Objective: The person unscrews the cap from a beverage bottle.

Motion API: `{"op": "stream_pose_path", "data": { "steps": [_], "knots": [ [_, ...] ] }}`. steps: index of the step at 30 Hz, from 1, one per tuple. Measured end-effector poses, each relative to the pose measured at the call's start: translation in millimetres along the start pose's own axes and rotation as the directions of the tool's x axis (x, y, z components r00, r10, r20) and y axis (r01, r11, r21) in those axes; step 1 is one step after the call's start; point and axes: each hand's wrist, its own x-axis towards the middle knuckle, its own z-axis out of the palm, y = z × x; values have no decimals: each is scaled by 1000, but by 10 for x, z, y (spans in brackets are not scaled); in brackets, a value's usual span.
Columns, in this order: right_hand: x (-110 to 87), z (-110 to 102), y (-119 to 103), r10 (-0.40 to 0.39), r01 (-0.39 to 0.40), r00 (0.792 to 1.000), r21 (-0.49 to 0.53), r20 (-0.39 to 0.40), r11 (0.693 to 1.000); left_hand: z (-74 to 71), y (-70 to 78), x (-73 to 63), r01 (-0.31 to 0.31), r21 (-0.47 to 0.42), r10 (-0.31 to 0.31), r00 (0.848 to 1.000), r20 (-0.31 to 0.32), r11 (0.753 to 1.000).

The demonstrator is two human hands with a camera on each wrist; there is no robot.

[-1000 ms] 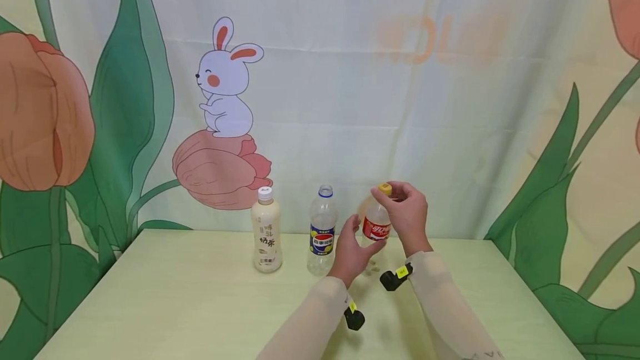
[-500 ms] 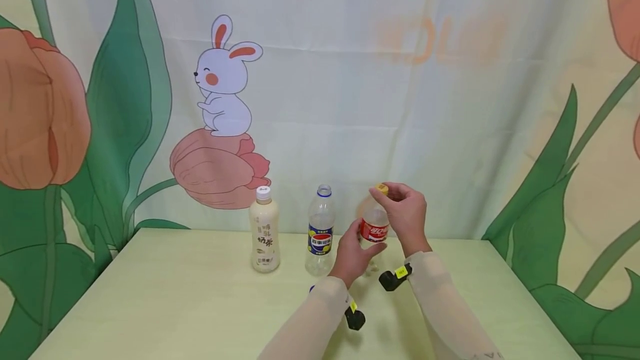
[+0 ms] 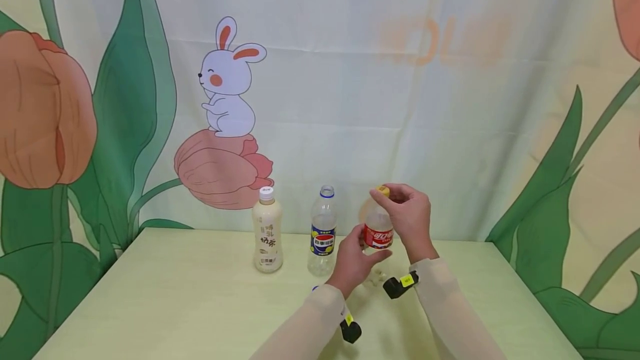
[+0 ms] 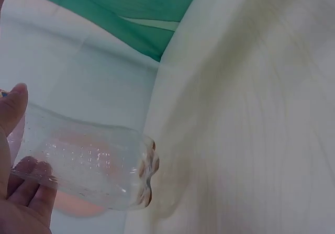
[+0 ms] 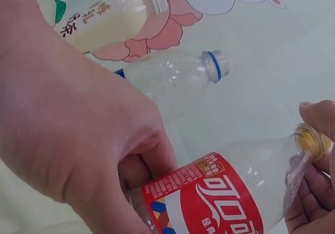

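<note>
A clear plastic cola bottle with a red label (image 3: 378, 235) stands nearly upright between my two hands. My left hand (image 3: 351, 258) holds it around the lower body, thumb in front and fingers behind. At the top, my right hand (image 3: 411, 214) pinches the yellow cap (image 3: 383, 189), which sits at the bottle's mouth. The right wrist view shows the yellow cap (image 5: 314, 142) between thumb and fingers. In the left wrist view, the bottle's ridged base (image 4: 148, 174) is close to the tabletop, with no drink showing inside.
Left of the hands stands an uncapped clear bottle (image 3: 323, 240) with a blue label. Farther left is a white-capped milk tea bottle (image 3: 267, 232). A small blue thing (image 3: 315, 288) peeks out beside the left sleeve. A printed curtain (image 3: 320, 99) rises behind the table (image 3: 200, 293).
The left hand's fingers have come down a little on the bottle, baring more of the red label. The small blue thing has come into sight by the left sleeve. The right hand stays on the cap.
</note>
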Motion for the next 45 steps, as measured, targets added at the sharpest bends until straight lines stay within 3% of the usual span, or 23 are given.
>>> {"op": "stream_pose_path", "data": {
  "steps": [10, 17, 24, 30, 39, 45],
  "knots": [
    [-221, -14, -202, -28, 25, 998, 54, 59, 998, -264, 124, -304, -51, 3, 51, 998, 22, 999],
    [-402, 73, -391, -65, 50, 988, 107, 143, 993, -538, 171, -550, -57, 17, 56, 998, 9, 998],
    [-545, 146, -549, -119, 90, 974, 150, 194, 985, -731, 229, -723, -100, 26, 100, 995, -13, 995],
    [-653, 178, -629, -103, 63, 966, 173, 237, 983, -855, 257, -863, -110, 48, 111, 994, -21, 993],
    [-770, 221, -710, -127, 75, 946, 178, 298, 981, -1006, 240, -1003, -115, 46, 117, 991, -60, 992],
    [-781, 249, -726, -160, 103, 937, 192, 311, 976, -1056, 216, -1018, -134, 39, 137, 986, -98, 990]
  ]
}}
